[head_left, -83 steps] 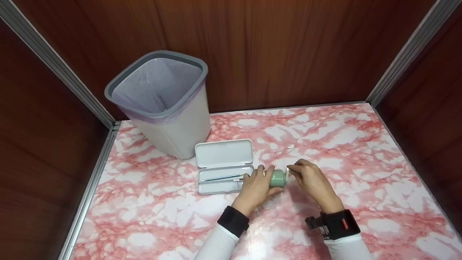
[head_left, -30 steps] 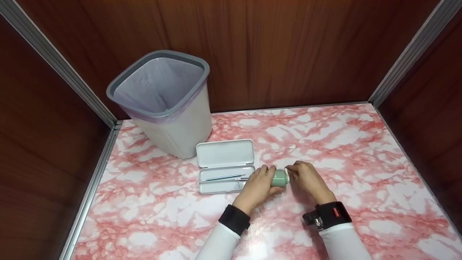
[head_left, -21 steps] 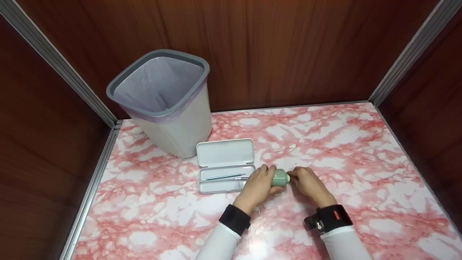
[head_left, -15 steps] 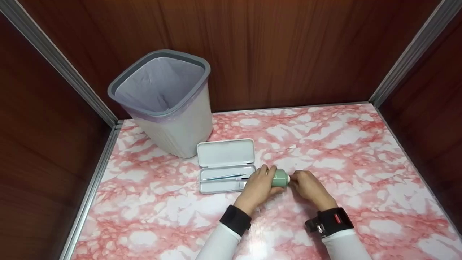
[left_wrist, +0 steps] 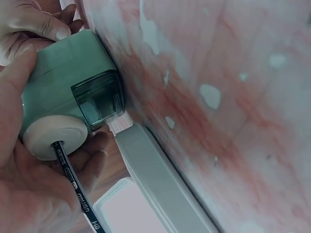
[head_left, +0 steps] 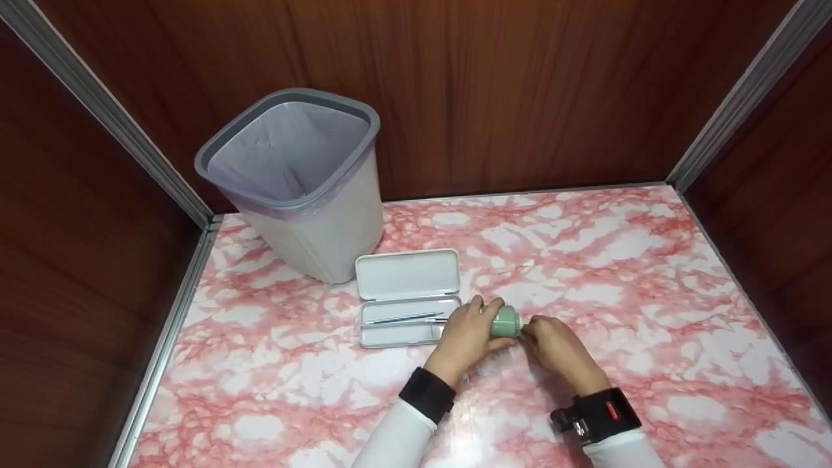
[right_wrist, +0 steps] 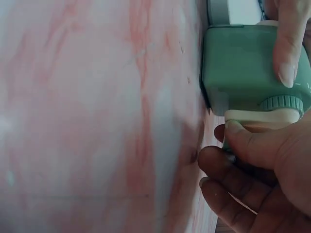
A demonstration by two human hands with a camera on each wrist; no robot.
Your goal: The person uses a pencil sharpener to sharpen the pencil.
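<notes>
A green hand-crank pencil sharpener (head_left: 506, 322) lies on the table, and my left hand (head_left: 465, 335) grips its body from the left. In the left wrist view, a dark pencil (left_wrist: 73, 179) sticks into the hole of its cream front ring (left_wrist: 56, 133). The see-through shavings drawer (left_wrist: 101, 99) faces the table. At the other end, my right hand (head_left: 559, 348) pinches the knob of the cream crank arm (right_wrist: 257, 117) between thumb and fingers. The right wrist view shows the crank arm beside the green ribbed collar (right_wrist: 282, 103). Inside the sharpener, the pencil's tip is hidden.
Left of the hands is an open white pencil case (head_left: 407, 276), with a blue pencil (head_left: 396, 320) in its lower tray. Behind it stands a lined waste bin (head_left: 331, 240). Wood-patterned walls (head_left: 520, 97) enclose the red-and-white table (head_left: 617, 260).
My right hand has swung round with the crank, lately down and toward me; the crank arm has turned from where it stood earlier. The left hand and sharpener have stayed nearly still.
</notes>
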